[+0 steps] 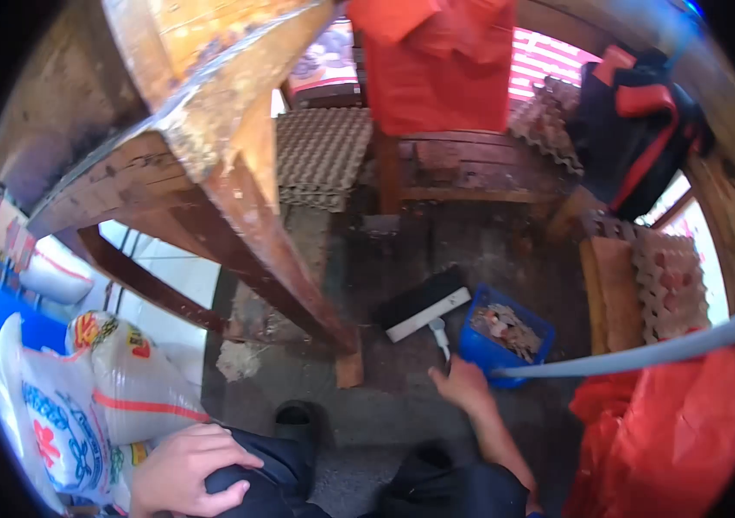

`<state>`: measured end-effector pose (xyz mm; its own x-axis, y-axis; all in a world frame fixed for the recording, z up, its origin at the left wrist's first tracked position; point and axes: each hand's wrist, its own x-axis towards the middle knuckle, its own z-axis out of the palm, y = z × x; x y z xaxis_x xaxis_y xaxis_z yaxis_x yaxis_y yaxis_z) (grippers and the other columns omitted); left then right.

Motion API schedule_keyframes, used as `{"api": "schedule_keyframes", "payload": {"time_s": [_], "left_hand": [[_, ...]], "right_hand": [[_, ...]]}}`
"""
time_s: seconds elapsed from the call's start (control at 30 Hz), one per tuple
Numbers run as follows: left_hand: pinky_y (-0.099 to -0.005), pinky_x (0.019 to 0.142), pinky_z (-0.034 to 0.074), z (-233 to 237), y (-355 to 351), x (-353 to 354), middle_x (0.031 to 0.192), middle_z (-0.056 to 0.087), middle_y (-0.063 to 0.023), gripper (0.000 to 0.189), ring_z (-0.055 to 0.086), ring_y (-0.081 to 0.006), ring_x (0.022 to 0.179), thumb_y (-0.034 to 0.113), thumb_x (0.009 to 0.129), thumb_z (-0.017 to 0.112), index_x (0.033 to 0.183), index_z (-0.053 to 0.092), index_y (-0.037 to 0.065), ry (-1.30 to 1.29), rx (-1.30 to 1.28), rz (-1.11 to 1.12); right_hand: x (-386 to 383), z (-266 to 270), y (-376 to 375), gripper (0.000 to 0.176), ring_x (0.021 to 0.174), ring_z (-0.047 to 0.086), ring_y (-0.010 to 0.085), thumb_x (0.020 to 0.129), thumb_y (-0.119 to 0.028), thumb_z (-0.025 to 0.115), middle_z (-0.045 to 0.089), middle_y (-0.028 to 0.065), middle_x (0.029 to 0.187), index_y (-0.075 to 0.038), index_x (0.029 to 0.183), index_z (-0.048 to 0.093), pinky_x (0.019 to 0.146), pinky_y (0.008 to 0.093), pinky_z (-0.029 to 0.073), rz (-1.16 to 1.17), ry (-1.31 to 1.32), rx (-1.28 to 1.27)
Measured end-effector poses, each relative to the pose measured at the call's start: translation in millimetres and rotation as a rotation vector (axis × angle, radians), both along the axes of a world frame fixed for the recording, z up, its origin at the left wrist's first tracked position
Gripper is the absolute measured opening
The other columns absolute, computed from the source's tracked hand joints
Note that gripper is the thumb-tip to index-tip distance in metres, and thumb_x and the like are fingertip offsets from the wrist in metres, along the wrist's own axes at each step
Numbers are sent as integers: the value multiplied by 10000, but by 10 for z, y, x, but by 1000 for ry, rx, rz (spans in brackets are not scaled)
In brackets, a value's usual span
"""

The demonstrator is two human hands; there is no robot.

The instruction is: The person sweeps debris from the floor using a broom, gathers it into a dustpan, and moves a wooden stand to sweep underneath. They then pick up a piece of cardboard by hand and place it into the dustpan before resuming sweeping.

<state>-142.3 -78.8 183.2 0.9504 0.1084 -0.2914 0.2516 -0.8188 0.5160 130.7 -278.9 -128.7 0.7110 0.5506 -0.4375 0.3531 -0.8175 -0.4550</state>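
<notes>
Low over the dark floor, my right hand is closed around the short white neck of a broom. The broom head has a white back and dark bristles. Just right of it is a blue dustpan holding pale scraps and debris. A long light-grey pole runs from the dustpan's near side to the right edge; my hand hides part of the area near its lower end. My left hand rests on my left knee, fingers loosely spread and holding nothing.
A wooden table leg slants down left of the broom. Filled white sacks stand at left. Stacked egg trays are behind, with more egg trays at right. Red plastic bags lie near right; a black-and-red bag hangs above.
</notes>
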Motion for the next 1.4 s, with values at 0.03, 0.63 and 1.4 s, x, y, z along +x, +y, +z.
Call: {"api": "schedule_keyframes", "payload": {"time_s": [0.03, 0.63, 1.4], "left_hand": [[-338, 791, 495, -29, 27, 120, 846, 665, -58, 228, 641, -233, 840, 149, 657, 719, 869, 687, 71, -7, -18, -38], [-371, 943, 400, -198, -1728, 3060, 1212, 524, -203, 657, 529, -297, 1122, 225, 822, 642, 1352, 330, -6, -914, -962, -719], [-411, 393, 500, 275, -2031, 2668, 683, 583, -170, 277, 610, -257, 527, -2, 793, 435, 1057, 498, -61, 912, -815, 833]], "right_hand": [[-148, 111, -222, 525, 915, 606, 403, 795, -461, 608, 628, 253, 955, -4, 1051, 571, 799, 470, 478, -64, 32, -52], [-1311, -876, -1628, 365, 966, 577, 355, 835, -379, 603, 592, 160, 1007, -56, 989, 530, 815, 460, 452, -261, -310, -210], [-1679, 3759, -1354, 326, 1009, 581, 427, 836, -255, 548, 618, 274, 1019, -8, 1045, 587, 891, 496, 461, -547, 527, -249]]}}
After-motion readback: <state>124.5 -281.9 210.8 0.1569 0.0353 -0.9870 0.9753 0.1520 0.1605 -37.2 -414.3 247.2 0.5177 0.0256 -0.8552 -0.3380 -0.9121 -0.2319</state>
